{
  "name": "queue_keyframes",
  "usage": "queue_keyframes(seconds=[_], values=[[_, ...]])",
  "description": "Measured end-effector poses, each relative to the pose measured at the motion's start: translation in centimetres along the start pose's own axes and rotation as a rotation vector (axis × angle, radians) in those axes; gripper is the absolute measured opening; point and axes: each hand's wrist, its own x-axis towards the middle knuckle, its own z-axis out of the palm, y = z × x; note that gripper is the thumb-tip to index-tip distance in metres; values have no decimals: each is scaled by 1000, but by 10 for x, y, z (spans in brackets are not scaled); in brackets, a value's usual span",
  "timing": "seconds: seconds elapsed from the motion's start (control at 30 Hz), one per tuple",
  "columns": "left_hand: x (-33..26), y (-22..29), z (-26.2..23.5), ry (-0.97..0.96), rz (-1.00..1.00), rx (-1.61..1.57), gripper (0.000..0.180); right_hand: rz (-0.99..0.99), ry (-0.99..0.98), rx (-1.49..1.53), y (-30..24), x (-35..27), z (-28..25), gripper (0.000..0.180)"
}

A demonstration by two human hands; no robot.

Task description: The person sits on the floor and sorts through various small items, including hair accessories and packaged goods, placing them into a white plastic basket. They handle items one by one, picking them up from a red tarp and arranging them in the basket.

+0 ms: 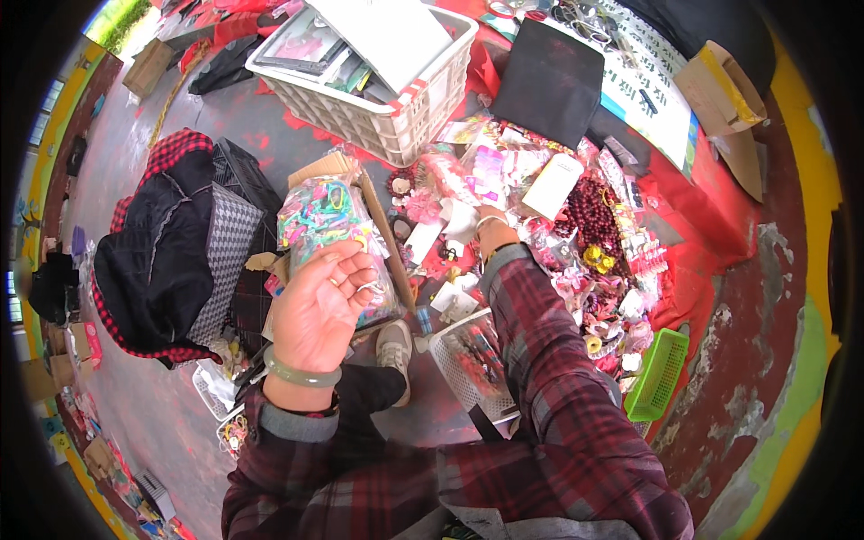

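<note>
My left hand (pixel 315 310) is raised with its palm up in front of a carton, a pale bangle round the wrist. Its fingers curl inward, and something small and pale shows at the fingertips, too small to name. Beyond it, a clear plastic bag (pixel 317 209) of colourful hair ties lies in the open cardboard box (pixel 396 247). My right hand (pixel 495 236) reaches into a pile of small hair ornaments, close to a crumpled white piece (pixel 459 220). The fingers of this hand are mostly hidden, so any grip cannot be made out. Dark red beads (pixel 594 216) lie to its right.
A large beige plastic crate (pixel 418 121) holding flat boards stands at the back. Dark bags with checked trim (pixel 162 243) lie at left. A white basket (pixel 454 360) stands near my legs, a green basket (pixel 657 373) at right. A black flat sheet (pixel 549 81) lies behind the pile.
</note>
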Motion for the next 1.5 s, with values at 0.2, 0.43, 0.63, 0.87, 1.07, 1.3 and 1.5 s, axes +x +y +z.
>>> queue_keyframes(seconds=[0.2, 0.43, 0.63, 0.87, 1.07, 1.3, 1.5], values=[[-16, -11, 11, -87, -19, -11, 24, 120, 173, 127, 79, -52, 42, 31], [-48, -49, 14, -144, -51, -2, 25, 208, 341, 1180, 100, -155, 6, 25], [-67, -95, 25, -12, -14, -9, 56, -137, 58, 1936, -6, -336, -17, 22], [-110, -110, 34, -272, 337, -163, 44, -374, -140, 1881, -36, -422, 50, 23], [-122, -80, 18, -323, 440, -154, 43, -521, -198, 1426, 19, -466, 19, 33], [-153, -88, 46, -386, 407, -83, 48, -509, 351, 1421, 74, -483, -15, 19], [-164, -119, 46, -580, 87, -140, 55, -826, 1329, 620, 22, -530, -40, 27]])
